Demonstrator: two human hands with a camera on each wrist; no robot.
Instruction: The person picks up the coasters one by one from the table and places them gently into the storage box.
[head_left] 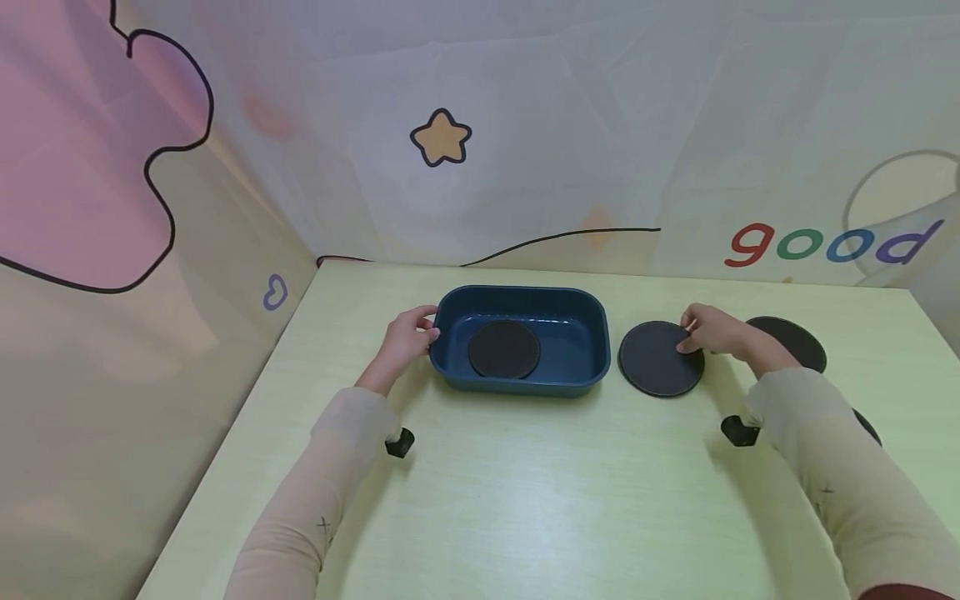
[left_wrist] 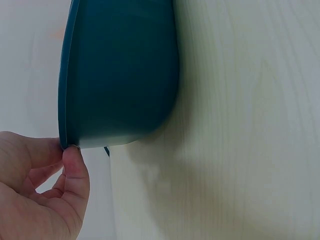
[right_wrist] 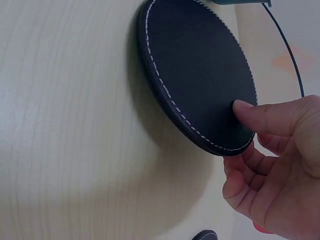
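Observation:
A dark blue rectangular basin [head_left: 573, 346] stands on the table, with one round black coaster [head_left: 504, 349] lying flat inside it, left of its middle. My left hand [head_left: 406, 340] pinches the basin's left rim between thumb and fingers, as the left wrist view shows close up. Just right of the basin, my right hand [head_left: 715, 330] holds another round black coaster [head_left: 656, 360] by its right edge, thumb on top and fingers beneath. White stitching runs round that coaster [right_wrist: 195, 70] in the right wrist view, where it appears raised off the table.
Beyond the right hand lies a further black coaster [head_left: 797, 340], partly hidden by the wrist. Another dark round edge [head_left: 867, 427] peeks out from behind the right sleeve. The pale wooden table [head_left: 525, 500] meets a printed cloth wall [head_left: 555, 167] at the back.

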